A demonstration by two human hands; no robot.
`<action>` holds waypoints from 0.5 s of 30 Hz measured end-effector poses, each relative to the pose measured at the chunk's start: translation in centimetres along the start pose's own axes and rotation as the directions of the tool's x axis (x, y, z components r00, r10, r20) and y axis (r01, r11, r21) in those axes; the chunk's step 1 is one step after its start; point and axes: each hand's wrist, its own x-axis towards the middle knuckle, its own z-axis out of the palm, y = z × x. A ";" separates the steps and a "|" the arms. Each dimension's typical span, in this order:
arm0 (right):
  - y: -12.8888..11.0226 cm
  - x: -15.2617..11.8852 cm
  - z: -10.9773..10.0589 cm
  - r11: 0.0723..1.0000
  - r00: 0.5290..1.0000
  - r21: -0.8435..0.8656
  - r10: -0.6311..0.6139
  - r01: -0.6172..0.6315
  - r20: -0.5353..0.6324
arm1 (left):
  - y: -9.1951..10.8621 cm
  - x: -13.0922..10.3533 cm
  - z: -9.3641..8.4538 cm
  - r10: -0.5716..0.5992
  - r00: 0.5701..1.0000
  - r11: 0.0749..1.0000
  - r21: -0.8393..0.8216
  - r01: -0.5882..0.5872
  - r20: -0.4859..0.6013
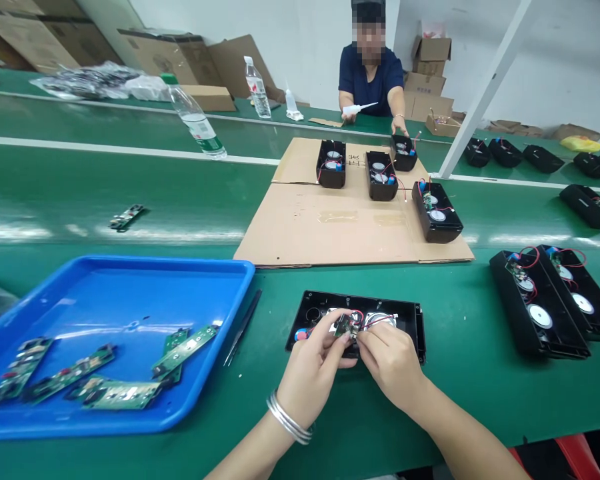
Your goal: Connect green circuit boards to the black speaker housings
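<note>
In the head view, a black speaker housing lies open side up on the green bench in front of me, with round silver speakers and a blue-ended part inside. Over it, my left hand pinches a small green circuit board. My right hand is closed at the board's right edge, its fingertips on a thin red wire; the wire's end is hidden by the fingers. Dark tweezers rest left of the housing. Several longer circuit boards lie in a blue tray.
A cardboard sheet carries several housings. Two more housings stand at the right. Across the bench, a co-worker holds a white nozzle bottle and touches a housing. Water bottles and a lone board are at left.
</note>
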 end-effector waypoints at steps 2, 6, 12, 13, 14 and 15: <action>0.0 0.1 -0.2 1.000 1.000 0.007 0.013 -0.013 0.014 | 0.0 0.0 -0.1 -0.009 1.000 1.000 -0.012 0.009 0.010; 0.6 0.4 -1.8 0.992 0.994 0.067 0.101 -0.105 0.052 | 0.0 0.0 -0.5 -0.041 0.999 0.999 -0.029 0.040 -0.010; 3.2 0.0 -3.9 0.933 0.956 -0.274 0.271 -0.233 0.109 | 0.2 -0.3 -1.1 -0.048 0.999 0.999 0.018 0.048 -0.013; 3.4 -0.1 -3.8 0.938 0.955 -0.259 0.269 -0.230 0.128 | 0.2 -0.4 -1.1 -0.044 0.999 0.999 0.025 0.045 -0.011; 3.3 0.0 -3.6 0.950 0.956 -0.206 0.264 -0.234 0.130 | 0.1 -0.4 -1.1 -0.034 0.999 0.999 0.035 0.034 -0.014; 3.2 0.1 -3.4 0.962 0.959 -0.124 0.258 -0.243 0.119 | 0.1 -0.5 -1.1 -0.019 1.000 0.999 0.050 0.020 -0.017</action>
